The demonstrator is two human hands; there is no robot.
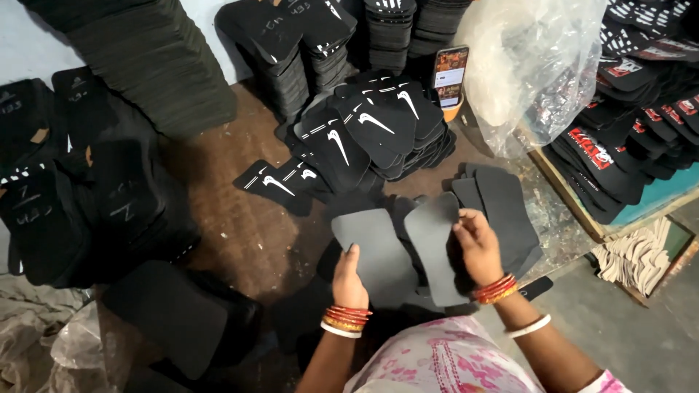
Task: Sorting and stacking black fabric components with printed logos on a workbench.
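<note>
Left hand (349, 280): lies flat, fingers together, on the near end of a plain grey foam piece (375, 255), apparently pressing it onto the stack below so it lies square.
Right hand (477, 246): curls round the right edge of a second grey piece (431, 244), thumb on top and fingers beneath, tilting it up beside the first as if lifting it clear.
Where the pieces are: centre of the frame, just above the person's lap, the two overlapping at their inner edges.
Blank stack (506, 207): more unprinted dark pieces fanned out just right of the right hand, within easy reach.
Printed pile (371, 131): black pieces with white marks, heaped above the hands, a few slid down to the left.
Tall stacks (156, 62): upper left, well apart from the hands.
Phone (450, 75): propped upright at upper centre, screen lit.
Plastic bag (531, 65): clear and bulky at upper right; what it holds is hard to tell.
Red-printed pieces (604, 156): on the raised bench at the far right.
In the way: dark piles crowd the floor (247, 233) on the left, leaving only a narrow bare strip.
</note>
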